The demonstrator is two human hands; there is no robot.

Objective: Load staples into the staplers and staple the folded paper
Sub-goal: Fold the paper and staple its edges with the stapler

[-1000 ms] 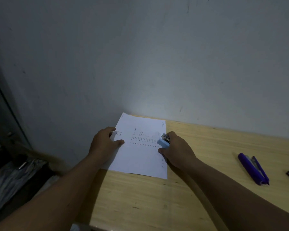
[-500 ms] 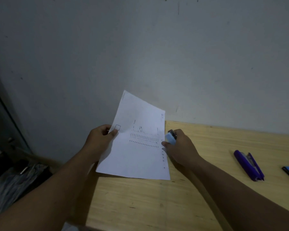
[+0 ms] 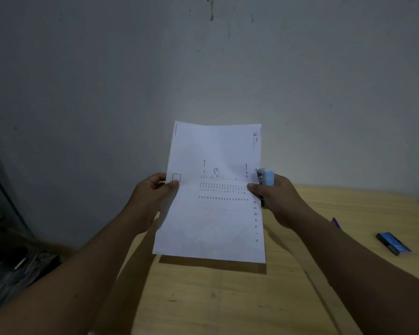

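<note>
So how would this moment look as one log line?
paper: lifted off table | left hand: pinches edge | right hand: grips light-blue stapler at edge

The paper I hold is white with rows of small dark print and one outlined square. My stapler is pale blue with silver metal. The table is light wood; the wall grey.

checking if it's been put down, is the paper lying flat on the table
No, the paper is held up above the wooden table, the left hand pinching its left edge.
</note>
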